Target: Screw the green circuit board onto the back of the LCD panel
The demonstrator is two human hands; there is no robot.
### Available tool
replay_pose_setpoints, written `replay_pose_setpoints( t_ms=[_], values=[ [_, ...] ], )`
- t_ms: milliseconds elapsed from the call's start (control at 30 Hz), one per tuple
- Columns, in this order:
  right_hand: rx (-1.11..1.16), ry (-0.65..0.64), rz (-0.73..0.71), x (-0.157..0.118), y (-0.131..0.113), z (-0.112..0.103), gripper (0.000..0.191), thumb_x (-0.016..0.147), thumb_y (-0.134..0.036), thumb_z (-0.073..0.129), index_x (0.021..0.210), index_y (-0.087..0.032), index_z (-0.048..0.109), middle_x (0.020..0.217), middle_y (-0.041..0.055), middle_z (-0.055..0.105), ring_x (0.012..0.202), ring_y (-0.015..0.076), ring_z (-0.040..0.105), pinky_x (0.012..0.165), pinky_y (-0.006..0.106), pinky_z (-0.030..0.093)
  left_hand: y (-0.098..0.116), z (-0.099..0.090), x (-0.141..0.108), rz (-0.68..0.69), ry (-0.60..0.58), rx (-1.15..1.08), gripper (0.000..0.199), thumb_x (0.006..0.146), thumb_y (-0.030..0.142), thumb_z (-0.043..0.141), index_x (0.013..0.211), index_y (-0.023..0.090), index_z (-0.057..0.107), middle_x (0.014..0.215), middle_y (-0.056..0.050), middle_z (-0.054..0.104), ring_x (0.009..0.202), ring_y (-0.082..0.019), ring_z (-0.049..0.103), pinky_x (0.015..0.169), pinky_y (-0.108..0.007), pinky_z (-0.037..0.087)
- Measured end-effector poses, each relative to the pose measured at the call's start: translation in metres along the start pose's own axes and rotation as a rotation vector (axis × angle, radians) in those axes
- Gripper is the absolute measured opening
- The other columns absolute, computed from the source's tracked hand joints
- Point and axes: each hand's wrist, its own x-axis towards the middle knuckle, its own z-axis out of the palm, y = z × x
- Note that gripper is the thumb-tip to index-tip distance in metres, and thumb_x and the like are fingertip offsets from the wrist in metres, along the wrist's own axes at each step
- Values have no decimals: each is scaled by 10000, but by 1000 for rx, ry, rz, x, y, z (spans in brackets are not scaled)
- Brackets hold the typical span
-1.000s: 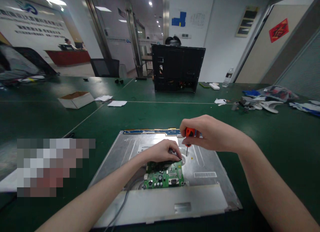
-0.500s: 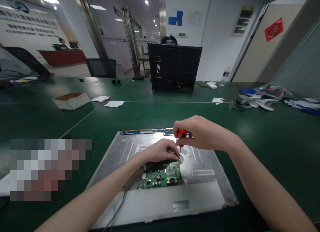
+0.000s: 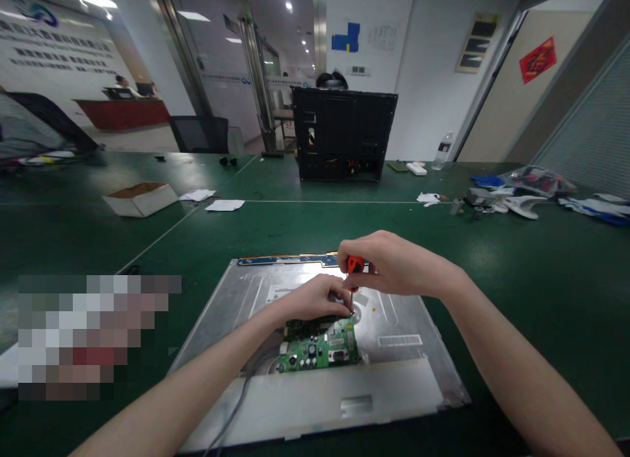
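Observation:
A silver metal display panel (image 3: 408,378) lies flat on the green table, with a green circuit board (image 3: 319,348) on its middle. My right hand (image 3: 378,263) is closed around the red and black handle of a screwdriver (image 3: 355,266). The shaft points down to the board's upper right corner. My left hand (image 3: 319,296) rests over the board's top edge, fingers pinched together beside the screwdriver tip; whatever they hold is too small to make out. A blue circuit strip (image 3: 285,261) runs along the panel's far edge.
A black monitor casing (image 3: 344,135) stands upright at the back, a person's head behind it. An open white box (image 3: 142,201) and papers (image 3: 225,205) lie at left. A bottle (image 3: 443,150), plastic bag (image 3: 536,180) and gloves (image 3: 598,207) are at right. A grey cable (image 3: 241,404) crosses the panel.
My right hand and the screwdriver handle have shifted slightly to the left, so the screwdriver stands a little more upright. My left hand has hardly moved.

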Motion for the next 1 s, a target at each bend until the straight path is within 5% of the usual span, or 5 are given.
replay_pose_setpoints(
  t_ms=[533,1000],
  values=[
    [-245,5,71,-6,-8,-3,66,863,-213,632,914,-202,591,835,10,671,689,151,545,568,264,307,6,-5,1,23,-20,21,41,773,199,721,794,196,756,785,-1,705,763,-166,618,696,-243,434],
    [-238,-44,65,-9,-17,-4,15,909,-189,547,904,-202,553,834,-3,638,673,136,519,553,259,283,10,-6,0,3,-11,47,47,758,166,715,790,173,749,723,15,683,695,-147,594,656,-221,422]
  ],
)
